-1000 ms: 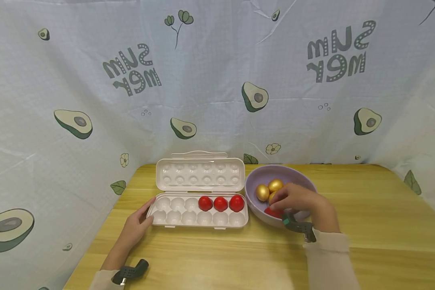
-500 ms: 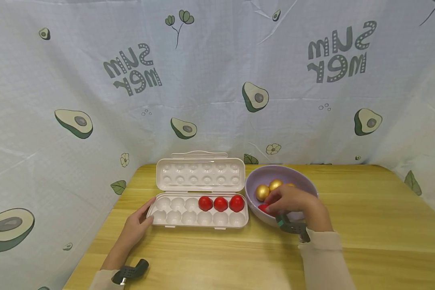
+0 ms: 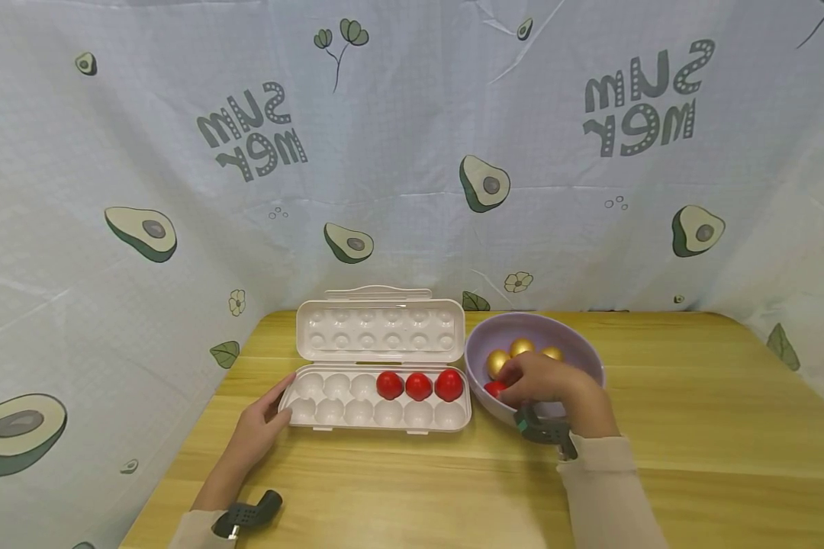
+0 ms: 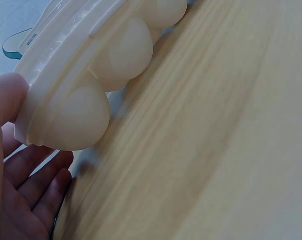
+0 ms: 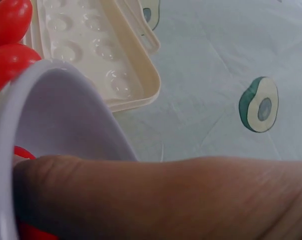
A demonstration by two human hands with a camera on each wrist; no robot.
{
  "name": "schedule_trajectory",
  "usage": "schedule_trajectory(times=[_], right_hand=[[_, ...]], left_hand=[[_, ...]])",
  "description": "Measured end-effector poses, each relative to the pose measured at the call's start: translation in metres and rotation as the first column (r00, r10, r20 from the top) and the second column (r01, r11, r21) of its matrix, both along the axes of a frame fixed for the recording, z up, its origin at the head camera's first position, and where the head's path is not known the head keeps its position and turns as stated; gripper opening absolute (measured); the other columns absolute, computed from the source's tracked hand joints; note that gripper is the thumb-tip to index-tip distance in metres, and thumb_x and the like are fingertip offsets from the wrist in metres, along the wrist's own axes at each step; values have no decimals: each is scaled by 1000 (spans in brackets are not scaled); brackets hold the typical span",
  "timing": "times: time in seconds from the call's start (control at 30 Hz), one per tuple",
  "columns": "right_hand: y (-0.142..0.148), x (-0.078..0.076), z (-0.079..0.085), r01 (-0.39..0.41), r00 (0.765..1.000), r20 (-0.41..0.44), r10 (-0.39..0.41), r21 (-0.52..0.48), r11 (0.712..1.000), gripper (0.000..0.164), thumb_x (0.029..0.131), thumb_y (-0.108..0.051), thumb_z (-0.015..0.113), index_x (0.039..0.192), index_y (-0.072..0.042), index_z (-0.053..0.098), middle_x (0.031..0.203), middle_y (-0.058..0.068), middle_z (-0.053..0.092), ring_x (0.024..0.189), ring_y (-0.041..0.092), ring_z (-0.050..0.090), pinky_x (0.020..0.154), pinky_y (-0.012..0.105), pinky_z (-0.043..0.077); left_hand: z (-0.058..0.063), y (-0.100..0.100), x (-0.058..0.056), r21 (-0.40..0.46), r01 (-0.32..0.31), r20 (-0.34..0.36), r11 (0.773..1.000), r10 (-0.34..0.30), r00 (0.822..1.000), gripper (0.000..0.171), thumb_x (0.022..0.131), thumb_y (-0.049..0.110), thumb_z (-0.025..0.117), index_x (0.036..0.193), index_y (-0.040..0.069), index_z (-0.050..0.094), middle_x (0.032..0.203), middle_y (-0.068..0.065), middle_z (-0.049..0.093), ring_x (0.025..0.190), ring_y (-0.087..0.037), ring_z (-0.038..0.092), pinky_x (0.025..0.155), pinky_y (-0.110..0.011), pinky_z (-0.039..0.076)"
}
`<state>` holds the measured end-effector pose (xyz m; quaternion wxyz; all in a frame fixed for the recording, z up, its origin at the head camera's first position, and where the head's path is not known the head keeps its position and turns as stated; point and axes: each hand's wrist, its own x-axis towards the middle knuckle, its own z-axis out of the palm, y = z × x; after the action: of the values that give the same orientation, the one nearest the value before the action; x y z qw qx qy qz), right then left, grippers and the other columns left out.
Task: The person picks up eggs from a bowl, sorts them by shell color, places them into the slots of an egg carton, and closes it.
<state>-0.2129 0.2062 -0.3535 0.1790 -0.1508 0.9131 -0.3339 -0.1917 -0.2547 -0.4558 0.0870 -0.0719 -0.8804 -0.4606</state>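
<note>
A pale plastic egg box [image 3: 378, 428] lies open on the table, three red eggs [image 3: 418, 386] filling the right half of its far row. My left hand [image 3: 257, 431] holds the box's left end, thumb on the rim [image 4: 25, 107] and the other fingers [image 4: 43, 182] beside and below the corner in the left wrist view. Inside the purple bowl [image 3: 542, 324], my right hand [image 3: 549, 381] pinches a red egg [image 3: 494, 388] near the left wall. Its thumb covers much of the egg [image 5: 24, 152] in the right wrist view. Several golden eggs [image 3: 522, 348] lie behind these fingers.
The egg box lid [image 3: 384, 355] is folded back toward the avocado-print cloth [image 3: 398, 152] hanging behind the table. The bowl stands close against the box's right end. Wooden tabletop [image 3: 714, 412] extends right and in front.
My right hand has shifted left within the bowl, bringing the red egg toward the left wall, and more of the golden eggs show. My left hand has stayed at the box.
</note>
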Motion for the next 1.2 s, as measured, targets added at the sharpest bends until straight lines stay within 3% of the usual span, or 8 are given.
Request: schedule_trajectory(times=[0.23,0.53,1.2], right_hand=[[-5,-2,-1,3,1000,-31,-2,31,1000,17,78,-17,70,94,-11,68,85,-2,61,80,15,53,71,29,44],[-7,-3,-1,-39,997,-63,40,16,999,19,77,-12,68,96,-7,68,84,-1,61,79,14,52,71,29,45],[-15,-3,-2,-40,987,-151,50,66,997,14,78,-13,70,90,-9,66,80,-2,58,75,14,50,70,28,44]], left_hand=[[0,0,0,3,-3,-6,1000,3,1000,57,89,2,56,144,9,46,148,-14,42,136,-29,38,93,-1,27],[1,1,0,-2,-7,-7,1000,7,1000,56,89,2,56,144,8,46,148,-14,43,136,-30,38,93,-1,27],[0,1,0,-9,-8,-32,1000,8,999,55,89,3,56,143,8,47,146,-15,45,134,-32,40,94,-2,29]])
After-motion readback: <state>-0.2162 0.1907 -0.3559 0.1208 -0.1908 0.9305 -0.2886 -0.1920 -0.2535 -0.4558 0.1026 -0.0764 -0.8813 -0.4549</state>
